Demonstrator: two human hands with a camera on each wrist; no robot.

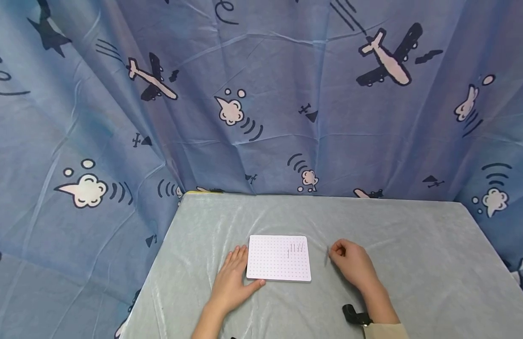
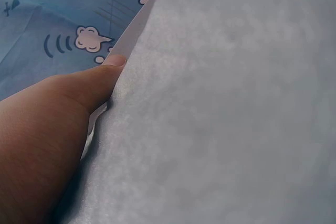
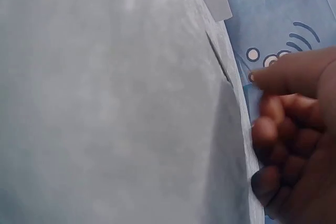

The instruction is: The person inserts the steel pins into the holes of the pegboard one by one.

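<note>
A flat white board with a grid of small dots lies on the cloth-covered table. Several thin dark strokes or sticks show at its upper right; which they are is too small to tell. My left hand rests beside the board with straight fingers along its left side and thumb at its near corner. To the right, my right hand has bent fingers near the table. By its fingertips is a thin dark sliver, like a small stick; I cannot tell whether the fingers pinch it.
Pale grey cloth covers the table. A blue curtain printed with planes and clouds hangs behind and at the sides. A black strap-like device sits at my right wrist, beside a beige sleeve.
</note>
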